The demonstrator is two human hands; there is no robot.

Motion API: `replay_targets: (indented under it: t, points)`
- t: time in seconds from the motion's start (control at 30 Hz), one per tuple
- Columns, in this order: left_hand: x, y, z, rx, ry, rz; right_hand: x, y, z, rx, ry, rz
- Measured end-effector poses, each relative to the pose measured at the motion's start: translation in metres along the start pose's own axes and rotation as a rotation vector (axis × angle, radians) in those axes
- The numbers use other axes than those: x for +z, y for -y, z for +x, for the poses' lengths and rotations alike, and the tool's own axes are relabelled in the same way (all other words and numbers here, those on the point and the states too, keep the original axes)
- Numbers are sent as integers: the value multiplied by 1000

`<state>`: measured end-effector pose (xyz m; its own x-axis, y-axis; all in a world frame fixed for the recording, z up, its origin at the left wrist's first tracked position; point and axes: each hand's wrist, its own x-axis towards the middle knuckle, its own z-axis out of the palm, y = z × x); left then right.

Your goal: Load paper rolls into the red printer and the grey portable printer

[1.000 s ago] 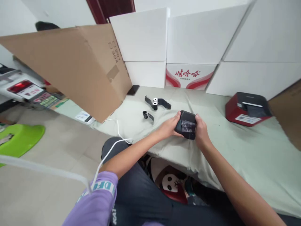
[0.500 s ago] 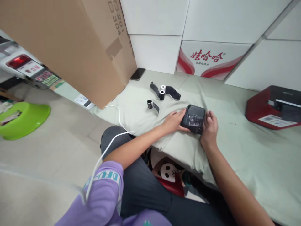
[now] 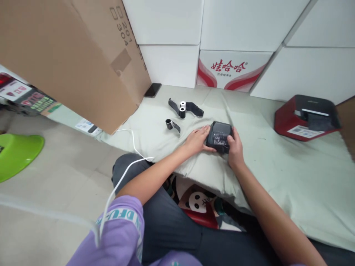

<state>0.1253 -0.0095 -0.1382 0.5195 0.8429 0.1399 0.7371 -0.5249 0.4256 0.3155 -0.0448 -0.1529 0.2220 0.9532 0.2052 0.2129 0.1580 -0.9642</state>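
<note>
A small black device [image 3: 219,136] with a label on its upturned face lies on the pale green cloth [image 3: 291,166]. My left hand [image 3: 195,139] rests against its left side, fingers stretched along the edge. My right hand [image 3: 234,149] grips its right side, thumb on the labelled face. Just beyond sit two small paper rolls with black strips: one white roll [image 3: 182,106] and a smaller dark roll [image 3: 168,123].
A big cardboard box [image 3: 69,62] leans at left, white cartons [image 3: 233,22] stack behind. A phone [image 3: 152,89] lies by the box. A red and black printer [image 3: 305,117] stands at right. White cable [image 3: 122,177] crosses my lap; green basin [image 3: 16,155] on the floor.
The device went from held above the cloth to resting on it. My right thumb has come onto its labelled face. The view tilted down and shifted.
</note>
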Motion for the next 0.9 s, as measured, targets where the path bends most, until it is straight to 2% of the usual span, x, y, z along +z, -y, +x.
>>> replay_targets:
  t: [0.2, 0.33, 0.4, 0.57, 0.73, 0.9]
  points:
    - [4, 4, 2, 3, -15, -9, -3, -10, 4, -1, 24, -11]
    - [5, 5, 4, -4, -12, -14, -3, -5, 2, -16, 21, -33]
    - [5, 4, 3, -8, -8, -2, -2, 1, -2, -18, -8, -56]
    - [-1, -1, -4, 12, -26, 17, 3, 13, -10, -26, -172, -88]
    - [-2, -1, -10, 11, -88, -30, 3, 16, -10, -5, -175, -66]
    - [-6, 3, -8, -2, -59, -80, -1, 15, -8, -8, -162, -68]
